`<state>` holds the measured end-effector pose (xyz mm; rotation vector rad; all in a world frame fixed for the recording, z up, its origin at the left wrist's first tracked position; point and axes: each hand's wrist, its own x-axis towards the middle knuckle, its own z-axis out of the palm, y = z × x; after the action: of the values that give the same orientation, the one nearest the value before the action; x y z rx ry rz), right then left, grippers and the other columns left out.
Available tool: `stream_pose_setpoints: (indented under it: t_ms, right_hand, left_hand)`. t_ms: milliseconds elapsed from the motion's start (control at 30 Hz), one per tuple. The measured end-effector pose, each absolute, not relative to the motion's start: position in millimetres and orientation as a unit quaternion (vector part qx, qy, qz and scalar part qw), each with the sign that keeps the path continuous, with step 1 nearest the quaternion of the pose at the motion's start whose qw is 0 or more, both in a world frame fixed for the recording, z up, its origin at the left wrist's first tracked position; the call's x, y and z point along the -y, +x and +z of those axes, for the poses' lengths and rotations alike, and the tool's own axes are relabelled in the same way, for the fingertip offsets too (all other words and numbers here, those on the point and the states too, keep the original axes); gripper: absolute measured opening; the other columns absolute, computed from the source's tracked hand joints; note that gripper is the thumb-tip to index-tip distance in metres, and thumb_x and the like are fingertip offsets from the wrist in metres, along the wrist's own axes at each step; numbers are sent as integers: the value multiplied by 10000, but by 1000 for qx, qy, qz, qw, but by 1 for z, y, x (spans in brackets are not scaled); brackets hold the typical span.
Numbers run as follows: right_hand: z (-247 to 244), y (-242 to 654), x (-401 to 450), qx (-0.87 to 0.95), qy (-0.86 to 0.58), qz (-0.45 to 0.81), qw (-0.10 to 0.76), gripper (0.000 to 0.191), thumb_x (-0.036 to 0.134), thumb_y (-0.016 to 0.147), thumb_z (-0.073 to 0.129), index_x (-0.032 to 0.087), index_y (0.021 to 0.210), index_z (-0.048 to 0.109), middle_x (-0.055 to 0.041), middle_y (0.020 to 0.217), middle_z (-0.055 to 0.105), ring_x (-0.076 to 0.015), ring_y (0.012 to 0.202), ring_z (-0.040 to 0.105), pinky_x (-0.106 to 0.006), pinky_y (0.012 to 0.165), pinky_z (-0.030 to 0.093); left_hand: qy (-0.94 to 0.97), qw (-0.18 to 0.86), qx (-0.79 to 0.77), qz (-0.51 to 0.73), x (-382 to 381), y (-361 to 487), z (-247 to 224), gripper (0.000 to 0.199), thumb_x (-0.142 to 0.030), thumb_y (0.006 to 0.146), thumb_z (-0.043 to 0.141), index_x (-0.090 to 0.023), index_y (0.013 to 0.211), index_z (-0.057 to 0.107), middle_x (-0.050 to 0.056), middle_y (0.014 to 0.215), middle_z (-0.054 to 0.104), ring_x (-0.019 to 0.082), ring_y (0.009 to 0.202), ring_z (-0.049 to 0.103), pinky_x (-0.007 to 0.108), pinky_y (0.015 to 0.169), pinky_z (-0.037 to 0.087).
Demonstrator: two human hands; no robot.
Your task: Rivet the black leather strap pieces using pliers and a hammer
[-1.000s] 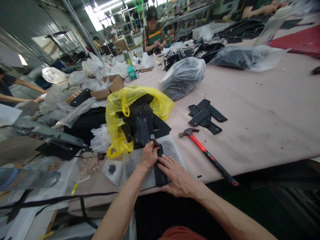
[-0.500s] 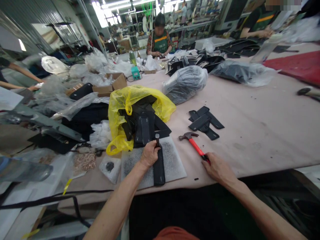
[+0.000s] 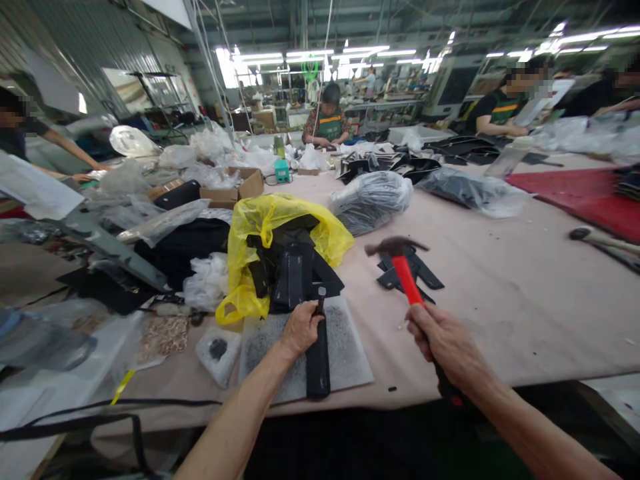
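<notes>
My left hand [image 3: 301, 330] is closed around a short metal punch [image 3: 321, 298], held upright on a black strip [image 3: 317, 370]. That strip lies over a speckled white board [image 3: 350, 347] at the table's near edge. My right hand [image 3: 443, 340] grips a claw hammer [image 3: 407, 277] by its red and black handle, raised above the table with its head up. Behind the hammer head, several black strips [image 3: 425, 273] lie in a crossed pile, partly hidden. A yellow plastic bag [image 3: 240, 230] full of black pieces [image 3: 293, 273] stands just beyond the board.
Left of the board sit a small white block [image 3: 219, 357] with dark bits and a bag of copper-coloured pieces [image 3: 165, 337]. Clear-wrapped bundles [image 3: 373, 197] lie farther back. Another hammer-like tool [image 3: 605, 243] rests at right near a red sheet [image 3: 565, 197]. Co-workers sit across the table.
My right hand has lifted the hammer off the table and holds it up. My left hand keeps the punch on the strip. The head view has tilted upward.
</notes>
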<state>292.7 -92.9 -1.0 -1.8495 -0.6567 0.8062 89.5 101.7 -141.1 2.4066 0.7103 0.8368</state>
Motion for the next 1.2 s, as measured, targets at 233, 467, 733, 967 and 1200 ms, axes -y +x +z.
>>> stream_pose_setpoints:
  t_ms: [233, 467, 733, 967, 1200]
  right_hand:
    - [55, 284, 79, 594, -747, -26, 298, 316, 439, 965, 408, 232, 727, 421, 48, 512, 407, -107, 401, 333, -266, 442, 188]
    - [68, 281, 73, 566, -743, -93, 345, 294, 426, 993, 379, 221, 792, 441, 46, 539, 446, -108, 412, 384, -247, 459, 225]
    - [64, 293, 84, 632, -744, -35, 215, 294, 409, 931, 491, 224, 711, 432, 50, 502, 407, -101, 400, 308, -270, 459, 147]
    - [69, 279, 74, 526, -738, -61, 419, 320, 454, 1005, 322, 234, 789, 408, 38, 558, 443, -118, 424, 388, -261, 459, 227]
    - [7, 320, 87, 552, -819, 78, 136, 273, 418, 979, 386, 213, 836, 496, 1, 605, 525, -145, 506, 448, -277, 518, 222]
  left_hand:
    - [883, 244, -256, 310, -103, 90, -146, 191, -74, 850, 557, -180, 1005, 596, 54, 918, 646, 212, 903, 612, 344, 844, 493]
    - [880, 248, -269, 301, -103, 90, -146, 176, -84, 854, 556, -179, 993, 604, 56, 912, 645, 213, 909, 610, 345, 853, 497]
    - [874, 261, -264, 313, -104, 90, -147, 199, -89, 862, 542, -183, 1025, 606, 55, 913, 643, 212, 941, 617, 344, 885, 501]
    - [876, 264, -266, 304, -104, 90, -144, 180, -92, 858, 546, -183, 1003, 601, 56, 907, 645, 213, 931, 621, 346, 879, 503]
    - [874, 251, -280, 308, -103, 90, -145, 184, -96, 848, 556, -191, 999, 601, 51, 888, 651, 216, 911, 629, 345, 858, 513]
